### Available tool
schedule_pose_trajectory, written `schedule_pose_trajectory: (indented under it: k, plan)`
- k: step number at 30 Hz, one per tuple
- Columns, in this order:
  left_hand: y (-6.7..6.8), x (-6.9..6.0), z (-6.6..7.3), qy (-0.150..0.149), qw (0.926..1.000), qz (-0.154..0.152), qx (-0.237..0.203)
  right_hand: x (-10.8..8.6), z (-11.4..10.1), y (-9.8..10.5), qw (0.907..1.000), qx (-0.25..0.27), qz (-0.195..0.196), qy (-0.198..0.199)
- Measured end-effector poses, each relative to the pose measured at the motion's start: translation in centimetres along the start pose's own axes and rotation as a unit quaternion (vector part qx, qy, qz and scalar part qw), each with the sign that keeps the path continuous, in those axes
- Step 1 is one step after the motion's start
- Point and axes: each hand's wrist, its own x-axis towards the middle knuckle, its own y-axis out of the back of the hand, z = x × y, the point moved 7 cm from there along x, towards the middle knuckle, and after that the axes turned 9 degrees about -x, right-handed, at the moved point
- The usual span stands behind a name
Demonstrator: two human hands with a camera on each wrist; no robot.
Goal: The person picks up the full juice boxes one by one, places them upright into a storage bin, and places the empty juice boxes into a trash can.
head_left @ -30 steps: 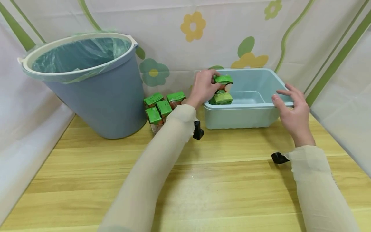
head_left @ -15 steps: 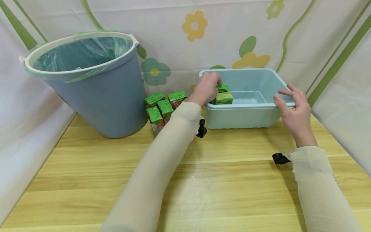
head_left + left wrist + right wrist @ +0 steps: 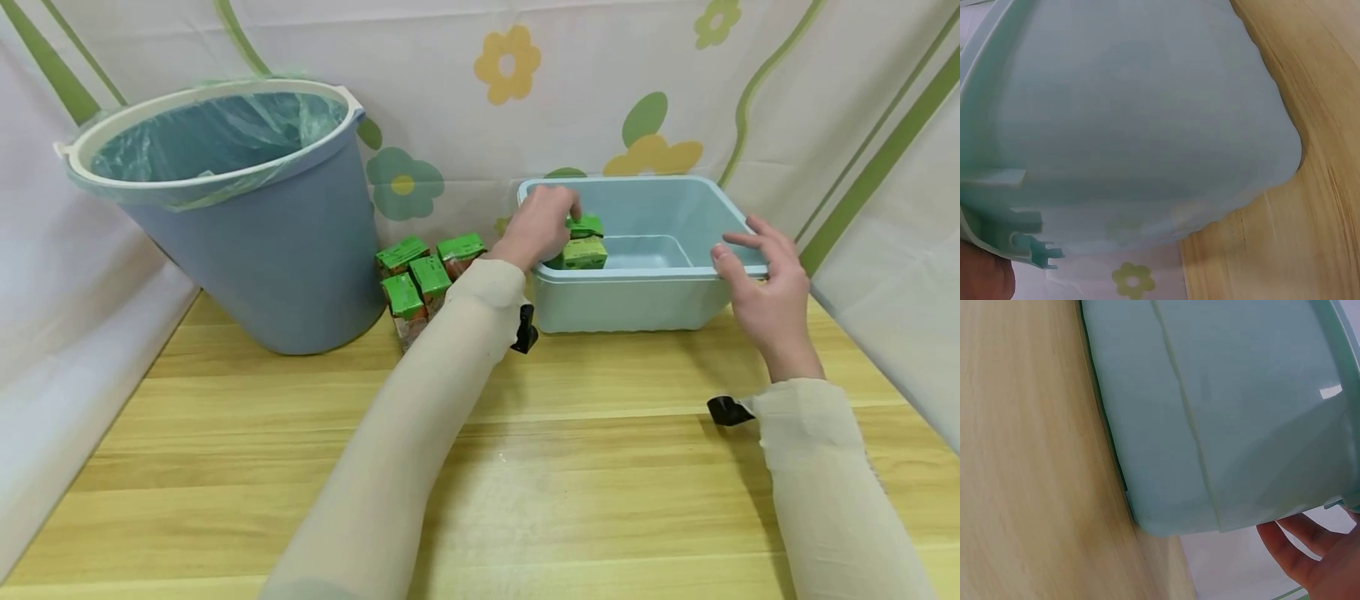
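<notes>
In the head view, my left hand (image 3: 540,225) reaches over the left end of a pale blue bin (image 3: 622,304), its fingers bent down at a small green-topped box (image 3: 587,223). The thumb is hidden. A lighter green box (image 3: 583,253) stands in front of that one, inside the bin. My right hand (image 3: 776,292) rests at the bin's right front corner with fingers spread. Two of its fingers (image 3: 1297,547) touch the bin's outer wall (image 3: 1241,412) in the right wrist view. Left of the bin, several green-topped boxes (image 3: 430,275) stand together on the table, partly behind my left forearm.
A large blue bucket (image 3: 262,250) with a clear liner stands at the left, close to the grouped boxes. White flowered cloth (image 3: 465,125) hangs behind and along both sides of the wooden table (image 3: 570,483).
My left hand has lowered the green-topped box into the bin, behind the lighter green one, then shifted slightly right with it. The right hand keeps its place on the bin.
</notes>
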Motion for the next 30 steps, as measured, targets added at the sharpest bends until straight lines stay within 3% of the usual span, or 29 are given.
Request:
schedule_pose_trajectory:
  k: [5,7,14,20,26,30]
  plan:
    - [-0.2,0.3,0.1,-0.013,0.9996,0.002,0.026,0.1,0.3,-0.1,1.0,0.0,-0.001,0.002]
    - [-0.2,0.3,0.0,-0.003,0.9997,0.003,0.025,0.1,0.4,-0.2,1.0,0.0,-0.002,0.003]
    - [-0.3,0.2,-0.3,0.012,0.9974,0.035,-0.062,0.1,0.7,0.1,1.0,0.0,-0.005,-0.001]
    - [-0.6,-0.2,-0.5,0.0,0.9838,0.06,-0.169,0.1,1.2,0.5,1.0,-0.003,-0.003,-0.004]
    - [-0.5,-1.1,-0.4,-0.023,0.9705,0.09,-0.222,0.1,1.4,0.7,1.0,-0.002,-0.001,-0.006]
    - [-0.3,-2.0,-0.5,-0.034,0.9558,0.117,-0.268,0.0,1.4,0.8,1.0,0.001,-0.002,-0.007]
